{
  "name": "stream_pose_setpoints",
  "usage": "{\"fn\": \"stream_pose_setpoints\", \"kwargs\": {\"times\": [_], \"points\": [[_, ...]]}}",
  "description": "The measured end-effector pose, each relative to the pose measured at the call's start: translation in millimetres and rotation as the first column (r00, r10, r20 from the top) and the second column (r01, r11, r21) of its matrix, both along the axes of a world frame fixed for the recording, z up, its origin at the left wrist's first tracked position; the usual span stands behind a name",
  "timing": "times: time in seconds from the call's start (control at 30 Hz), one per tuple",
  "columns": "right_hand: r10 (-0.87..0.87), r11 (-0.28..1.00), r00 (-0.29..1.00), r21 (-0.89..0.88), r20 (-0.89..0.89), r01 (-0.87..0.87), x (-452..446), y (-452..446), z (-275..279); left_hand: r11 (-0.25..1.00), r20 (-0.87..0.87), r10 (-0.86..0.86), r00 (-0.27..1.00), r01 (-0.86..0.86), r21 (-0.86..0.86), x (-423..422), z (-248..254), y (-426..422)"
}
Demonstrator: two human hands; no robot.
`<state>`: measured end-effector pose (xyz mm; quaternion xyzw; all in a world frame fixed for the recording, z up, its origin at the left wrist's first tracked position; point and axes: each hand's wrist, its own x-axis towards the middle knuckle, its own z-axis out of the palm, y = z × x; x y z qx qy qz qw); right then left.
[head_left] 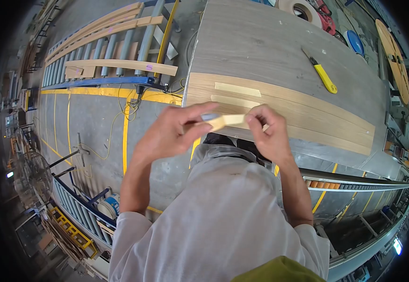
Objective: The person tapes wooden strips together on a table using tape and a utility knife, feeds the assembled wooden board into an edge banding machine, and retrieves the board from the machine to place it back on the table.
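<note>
Tape roll (217,122), blurred, in front of the torso and over the near edge of the boards (303,114) — left hand (169,131) has it clamped between thumb and fingers. Short pale strip (235,119) runs from roll to right hand (271,133), end pinched between thumb and forefinger. Boards lie side by side on the grey table (256,42); two tape pieces (238,89) stuck on them, just beyond the hands. Farther out, right side: yellow-handled knife (325,79), flat on the tabletop. Off to the left — roller rack (107,77) carrying long wooden pieces (120,64).
</note>
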<state>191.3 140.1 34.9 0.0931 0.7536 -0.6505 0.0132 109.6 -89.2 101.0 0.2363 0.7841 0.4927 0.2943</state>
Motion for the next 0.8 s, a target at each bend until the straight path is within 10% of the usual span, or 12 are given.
{"fn": "stream_pose_setpoints", "kwargs": {"times": [0.2,0.4,0.8], "points": [[-0.168,0.984,0.985,0.064,0.049,0.164,12,29,-16,0.935,-0.554,-0.159,0.817,-0.056,-0.351,-21,2,-19],[-0.180,0.923,0.983,0.340,-0.024,0.178,21,18,-62,0.695,-0.566,-0.431,0.703,-0.142,-0.705,-14,-65,16],[-0.243,0.843,0.966,0.473,-0.091,0.257,21,13,-81,0.589,-0.557,-0.502,0.662,-0.210,-0.780,-9,-95,40]]}}
